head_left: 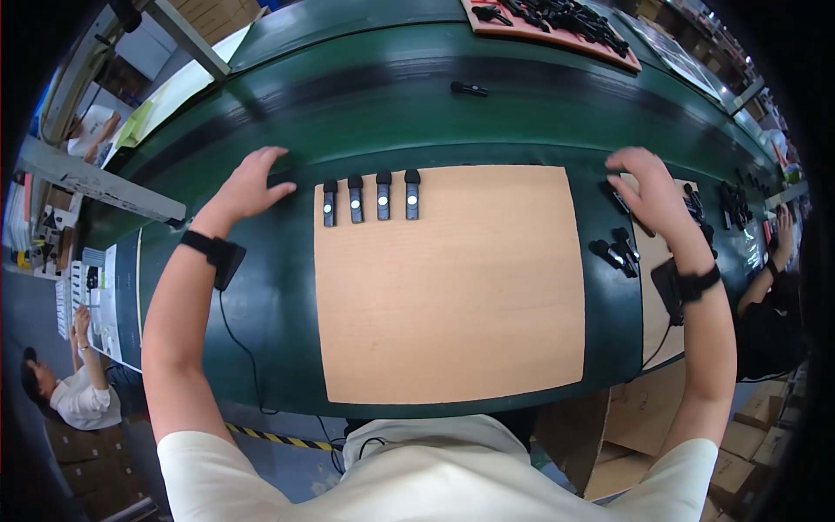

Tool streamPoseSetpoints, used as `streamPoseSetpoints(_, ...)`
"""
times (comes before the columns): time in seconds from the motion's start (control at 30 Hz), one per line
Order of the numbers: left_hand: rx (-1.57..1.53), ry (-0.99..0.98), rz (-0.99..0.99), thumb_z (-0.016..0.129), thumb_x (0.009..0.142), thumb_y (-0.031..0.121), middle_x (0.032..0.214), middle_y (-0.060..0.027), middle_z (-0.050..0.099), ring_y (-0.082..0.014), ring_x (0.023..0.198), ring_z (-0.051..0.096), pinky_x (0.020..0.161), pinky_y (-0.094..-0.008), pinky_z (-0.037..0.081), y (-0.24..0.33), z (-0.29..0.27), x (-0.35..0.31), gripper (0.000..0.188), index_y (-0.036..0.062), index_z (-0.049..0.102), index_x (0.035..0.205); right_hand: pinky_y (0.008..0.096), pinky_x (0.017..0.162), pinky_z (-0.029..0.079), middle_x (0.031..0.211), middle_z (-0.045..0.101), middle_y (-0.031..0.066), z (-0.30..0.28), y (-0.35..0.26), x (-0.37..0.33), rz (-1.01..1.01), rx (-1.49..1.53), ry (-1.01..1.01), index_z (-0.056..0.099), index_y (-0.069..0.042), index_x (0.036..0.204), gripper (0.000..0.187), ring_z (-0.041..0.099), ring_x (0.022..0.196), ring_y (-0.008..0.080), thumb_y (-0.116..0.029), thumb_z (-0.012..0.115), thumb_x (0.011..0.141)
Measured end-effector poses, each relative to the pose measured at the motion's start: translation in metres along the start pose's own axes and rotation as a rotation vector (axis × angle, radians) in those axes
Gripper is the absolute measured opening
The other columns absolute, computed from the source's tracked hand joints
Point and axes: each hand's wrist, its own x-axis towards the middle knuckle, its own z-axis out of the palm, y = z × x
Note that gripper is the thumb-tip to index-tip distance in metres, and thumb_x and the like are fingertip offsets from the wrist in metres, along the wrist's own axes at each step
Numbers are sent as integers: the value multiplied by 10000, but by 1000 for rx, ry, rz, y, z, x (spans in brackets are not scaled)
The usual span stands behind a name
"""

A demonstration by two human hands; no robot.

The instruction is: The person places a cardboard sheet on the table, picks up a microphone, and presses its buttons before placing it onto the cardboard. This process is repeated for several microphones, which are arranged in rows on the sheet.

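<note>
A pink tray (548, 39) contains piled black parts (570, 17). Four microphones (384, 211), bearing pale round labels (383, 201) without legible writing, lie in a row at the upper left of the cardboard sheet (448, 291). Left hand (250, 184) and right hand (651, 189): thumb and fingers apart.

Tan cardboard sheet (452, 304) on green table (270, 331). Four black devices (383, 200) lie in a row on sheet's far-left part. Person's left hand (250, 184), spread and empty, left of sheet; right hand (654, 193), fingers curved apart, right of it, near loose black pieces (619, 252). Pink tray (513, 30) well beyond sheet, piled with black parts (565, 19).
</note>
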Motion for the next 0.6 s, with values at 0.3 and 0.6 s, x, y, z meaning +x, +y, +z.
streamPoseSetpoints(0.3, -3, -302, -192, 920, 581, 367, 1604, -262, 99, -437, 1483, 113, 1169, -511, 264, 5, -1, -87, 1270, 124, 154, 1564, 414, 929, 470, 1028, 652, 102, 49, 27, 166, -266, -334, -74, 637, -85, 1011, 211, 597, 1060, 316, -157, 705, 825)
streamPoseSetpoints(0.6, -25, -547, -444, 968, 454, 340, 1612, -241, -106, -425, 1491, -47, 1145, -624, 211, 13, -2, -90, 1502, 151, -12, 1575, 419, 933, 470, 1015, 668, 104, 125, -21, 275, -404, -379, -190, 661, -92, 1017, 248, 607, 1074, 309, -280, 687, 857)
